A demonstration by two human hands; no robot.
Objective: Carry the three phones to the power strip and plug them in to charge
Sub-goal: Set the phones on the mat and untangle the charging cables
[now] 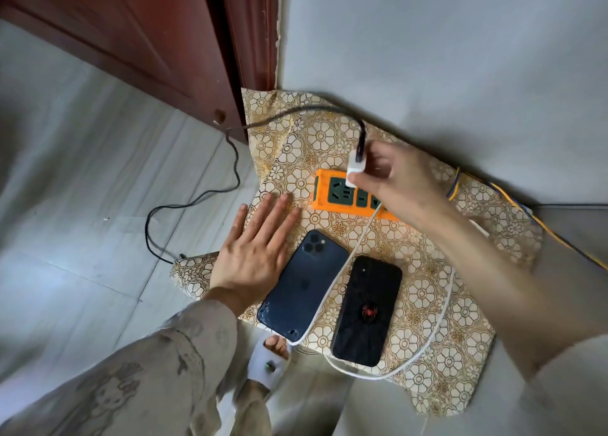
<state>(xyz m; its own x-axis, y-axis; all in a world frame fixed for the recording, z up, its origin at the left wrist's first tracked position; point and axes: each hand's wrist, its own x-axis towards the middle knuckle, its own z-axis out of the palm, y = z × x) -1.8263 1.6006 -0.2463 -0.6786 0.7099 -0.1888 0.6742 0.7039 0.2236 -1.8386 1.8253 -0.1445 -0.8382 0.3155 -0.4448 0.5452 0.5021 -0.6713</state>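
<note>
Sandalled foot (268, 360) on pale tiles (82, 178), beside floral cushion (427, 304), grey wall (427, 57)

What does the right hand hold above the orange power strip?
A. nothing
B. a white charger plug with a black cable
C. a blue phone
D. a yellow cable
B: the right hand pinches the white charger plug, black cable attached, over the orange power strip.

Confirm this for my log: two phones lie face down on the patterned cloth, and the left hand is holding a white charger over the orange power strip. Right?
Not quite. The head view shows the right hand holding the white charger over the orange power strip; the left hand lies flat on the patterned cloth. The two phones do lie face down.
</note>
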